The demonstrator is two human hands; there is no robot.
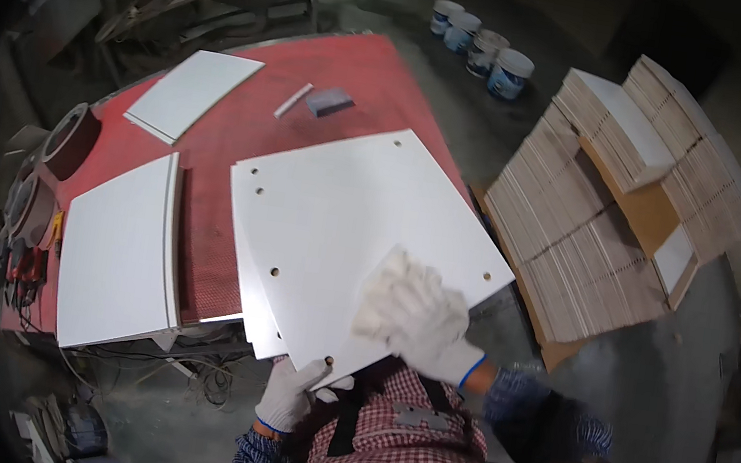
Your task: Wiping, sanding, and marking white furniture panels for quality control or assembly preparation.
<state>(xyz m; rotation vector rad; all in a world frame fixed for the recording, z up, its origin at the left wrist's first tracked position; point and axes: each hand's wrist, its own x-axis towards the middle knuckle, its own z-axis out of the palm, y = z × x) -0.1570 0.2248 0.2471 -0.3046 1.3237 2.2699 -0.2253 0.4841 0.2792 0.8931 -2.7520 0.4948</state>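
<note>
A white panel (344, 218) with several drilled holes lies at a slant over the table's near edge, on top of another white panel (259, 320) whose edge shows beneath. My left hand (289, 394), in a white knit glove, grips the near corner of the upper panel beside a hole. My right hand (440, 341), gloved too, is closed over a crumpled whitish cloth (388, 293) and presses it flat on the panel's right near part. The fingers of the right hand are partly lost against the cloth.
The red-covered table (346, 67) also bears white panels (118, 243) at left, a smaller white panel (196, 93), a grey block (329, 101) and rolls of edging (70, 142). Stacked boards (571, 222) stand close at right. Paint buckets (509, 74) stand beyond. Cables (212, 384) hang below.
</note>
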